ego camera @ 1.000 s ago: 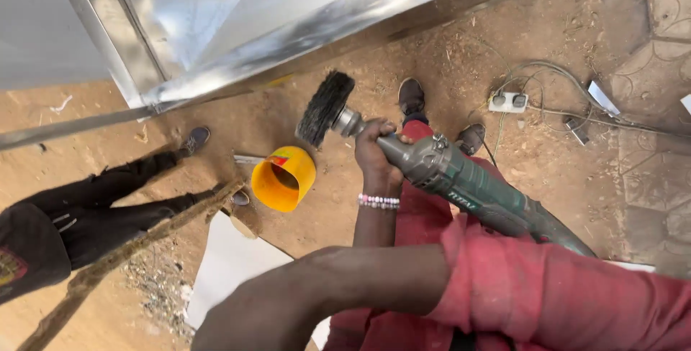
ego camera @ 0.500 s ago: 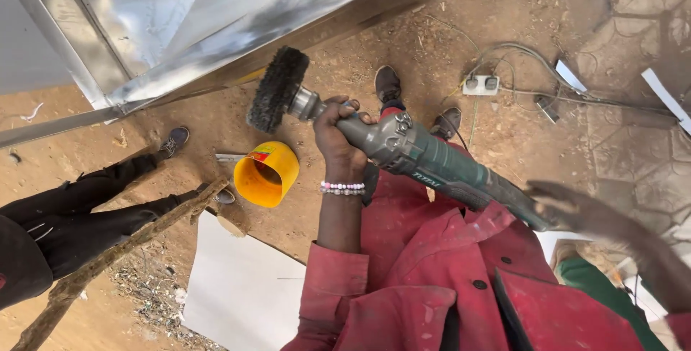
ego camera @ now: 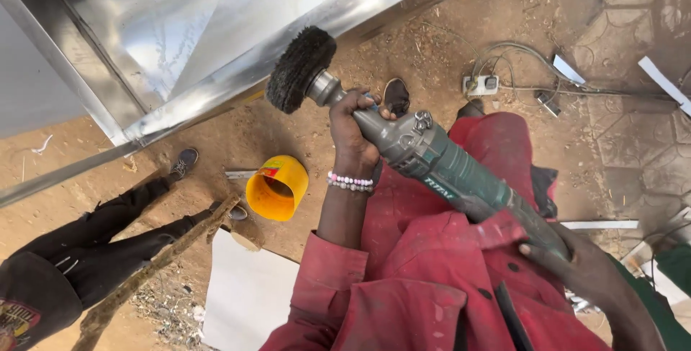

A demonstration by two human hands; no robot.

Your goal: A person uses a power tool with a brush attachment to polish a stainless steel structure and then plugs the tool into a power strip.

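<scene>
I hold a grey-green power polisher [ego camera: 439, 164] with a round black brush wheel [ego camera: 301, 69] at its tip. My left hand [ego camera: 358, 129], with a bead bracelet at the wrist, grips the tool's neck just behind the wheel. My right hand [ego camera: 584, 264] is closed around the rear of the tool body at the lower right. The wheel hovers close to the lower edge of a large shiny sheet-metal structure [ego camera: 216, 34]; whether it touches is unclear. My red sleeves and red clothing fill the lower middle.
A yellow plastic container [ego camera: 277, 189] lies on its side on the dirt. Another person in dark trousers [ego camera: 86, 243] sits at the left beside a wooden stick [ego camera: 155, 268]. A white board [ego camera: 248, 297] lies below. A power strip [ego camera: 481, 84] with cables lies at the upper right.
The tool has risen, so the wheel is nearer the metal edge. My right hand, blurred and free half a second ago, now grips the tool's rear.
</scene>
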